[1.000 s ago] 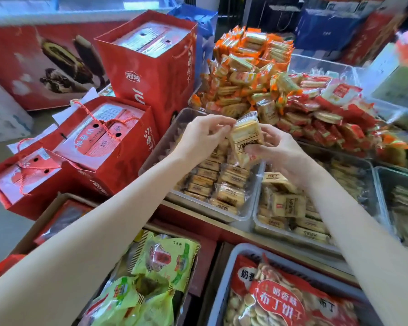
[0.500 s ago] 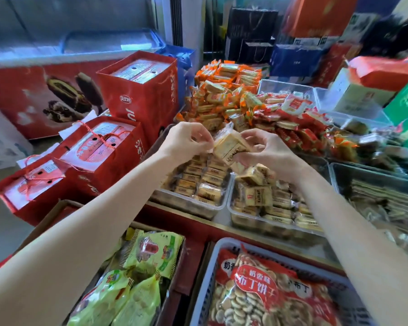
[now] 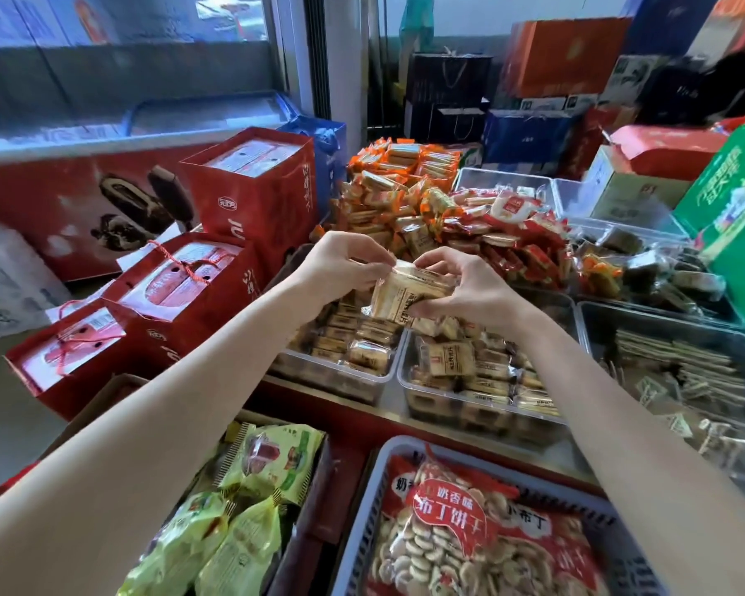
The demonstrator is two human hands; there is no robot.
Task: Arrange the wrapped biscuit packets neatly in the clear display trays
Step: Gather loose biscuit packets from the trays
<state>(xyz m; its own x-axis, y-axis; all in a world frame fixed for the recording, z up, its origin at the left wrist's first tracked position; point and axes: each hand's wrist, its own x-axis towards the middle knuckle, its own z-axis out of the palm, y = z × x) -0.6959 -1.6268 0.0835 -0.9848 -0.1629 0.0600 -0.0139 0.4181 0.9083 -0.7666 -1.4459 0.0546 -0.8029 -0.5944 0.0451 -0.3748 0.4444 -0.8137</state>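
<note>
A biscuit packet [image 3: 409, 296] is being pinched by the left hand [image 3: 345, 264] and right hand [image 3: 461, 286], long axis crosswise, above the dividing rims of two clear trays [image 3: 398, 372].

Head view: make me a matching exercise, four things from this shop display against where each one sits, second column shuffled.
Things:
1. Pale wrapped biscuit packet
2. Red bag of round button biscuits
3. Tall red gift box
4. Yellow-green snack packets

Places:
A. In the grey slatted basket, bottom right
B. Pinched between the left hand and right hand
C. In the brown carton, bottom left
D. Standing at the back left, beside the orange packet pile

Pairs: 1-B, 2-A, 3-D, 4-C
</note>
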